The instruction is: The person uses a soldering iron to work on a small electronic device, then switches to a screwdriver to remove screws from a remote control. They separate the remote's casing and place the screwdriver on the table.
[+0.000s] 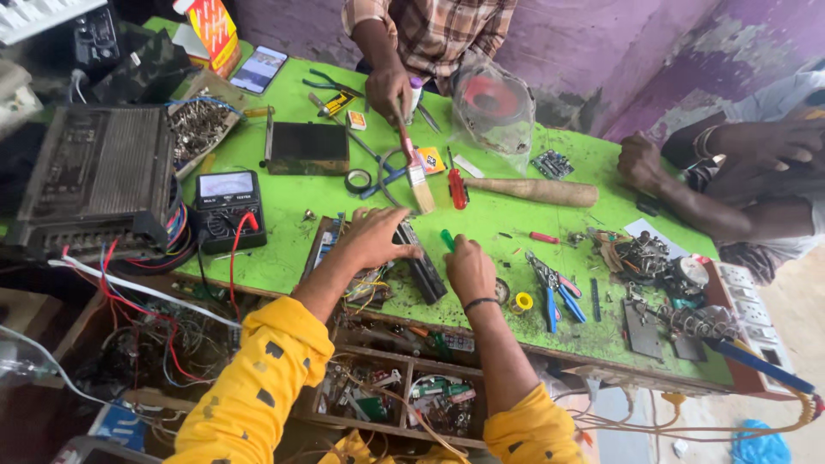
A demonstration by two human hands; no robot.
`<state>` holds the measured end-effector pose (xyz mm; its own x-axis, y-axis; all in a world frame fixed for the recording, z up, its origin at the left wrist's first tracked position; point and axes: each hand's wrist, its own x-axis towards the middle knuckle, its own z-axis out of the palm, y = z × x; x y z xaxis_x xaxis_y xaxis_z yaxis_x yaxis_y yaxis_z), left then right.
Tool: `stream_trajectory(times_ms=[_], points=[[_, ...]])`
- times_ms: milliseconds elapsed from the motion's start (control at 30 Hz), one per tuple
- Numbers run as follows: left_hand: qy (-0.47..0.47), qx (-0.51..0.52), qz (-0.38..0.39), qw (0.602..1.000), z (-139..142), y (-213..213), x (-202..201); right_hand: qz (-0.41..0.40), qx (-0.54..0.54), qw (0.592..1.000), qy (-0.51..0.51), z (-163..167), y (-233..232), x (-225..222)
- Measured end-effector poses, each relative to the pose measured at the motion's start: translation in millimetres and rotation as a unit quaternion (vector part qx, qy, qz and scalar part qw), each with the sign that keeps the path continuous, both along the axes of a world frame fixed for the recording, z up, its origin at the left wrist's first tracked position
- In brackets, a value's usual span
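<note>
Both hands rest on a circuit unit (404,262): left hand (374,241) spread flat, right hand (470,268) pinching a green screwdriver (448,240) (tip hidden).

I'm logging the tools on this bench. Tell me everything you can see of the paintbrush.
The paintbrush has a reddish-brown wooden-looking handle, a metal band and pale, worn-looking bristles. It slants, handle up and away, bristles down toward the wearer, their tip on or just above the green table. A hand of the person opposite, in a plaid shirt, holds the handle's top. A red screwdriver lies just right of the bristles.
</note>
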<state>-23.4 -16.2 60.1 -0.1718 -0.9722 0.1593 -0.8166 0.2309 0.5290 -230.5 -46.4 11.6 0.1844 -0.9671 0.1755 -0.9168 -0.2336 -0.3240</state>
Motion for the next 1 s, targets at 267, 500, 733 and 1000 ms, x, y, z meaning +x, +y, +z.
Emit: stream_trajectory(times_ms=[267, 500, 733, 1000], points=[[0.019, 0.065, -0.053, 0.996, 2, 6, 17, 0.094, -0.112, 0.98, -0.136, 62, -33, 51], [0.016, 0.036, -0.065, 0.997, -13, 5, 21, 0.132, -0.073, 0.981, -0.122, 86, -70, 127], [0.006, 0.071, -0.089, 0.994, -19, 2, 24, 0.066, -0.12, 0.98, -0.146, 85, -69, 92], [0.017, 0.078, -0.086, 0.993, -25, -9, 18, 0.159, -0.059, 0.792, -0.587, 33, -13, 13]])
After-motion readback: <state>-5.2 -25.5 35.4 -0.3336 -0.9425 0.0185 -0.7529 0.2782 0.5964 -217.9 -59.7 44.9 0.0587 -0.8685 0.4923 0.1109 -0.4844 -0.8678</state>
